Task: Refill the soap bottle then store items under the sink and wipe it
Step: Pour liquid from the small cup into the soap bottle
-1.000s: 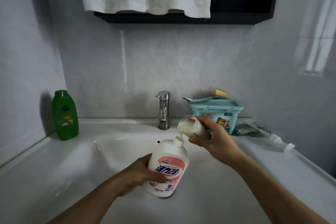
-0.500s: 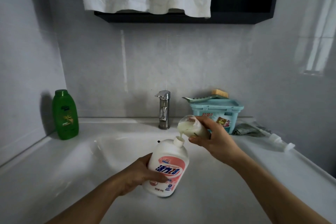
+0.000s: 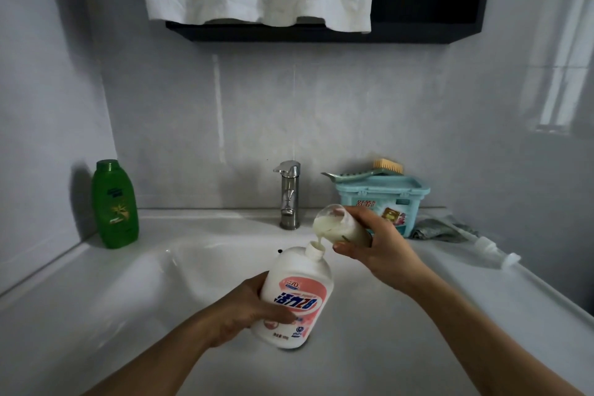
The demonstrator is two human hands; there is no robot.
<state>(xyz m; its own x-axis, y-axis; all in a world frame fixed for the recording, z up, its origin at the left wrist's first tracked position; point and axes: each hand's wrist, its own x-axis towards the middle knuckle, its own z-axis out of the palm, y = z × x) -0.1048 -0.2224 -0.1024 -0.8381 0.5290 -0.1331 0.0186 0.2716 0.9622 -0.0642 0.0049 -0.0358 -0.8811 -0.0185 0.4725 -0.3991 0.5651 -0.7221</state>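
Grips the soap bottle [image 3: 297,296] low on its body with the left hand [image 3: 247,312], fingers curled behind it and thumb laid across the pink label. Holds it tilted above the sink basin [image 3: 205,267], open neck leaning up and to the right. Reaches in from the right with the right hand [image 3: 376,247], forearm angled over the bench [image 3: 482,292], fingers and thumb wrapped round a small clear container [image 3: 337,227]. Tips that container down to the left, just above the open neck, a thin stream of creamy liquid running from one into the other. At far right on the bench, lying flat: a white pump head [image 3: 495,252], beside a crumpled cloth [image 3: 440,228]. Behind the hands: tap [image 3: 289,194], green bottle [image 3: 115,204] upright at left, teal box [image 3: 385,202] with a brush [image 3: 387,166] on its lid.
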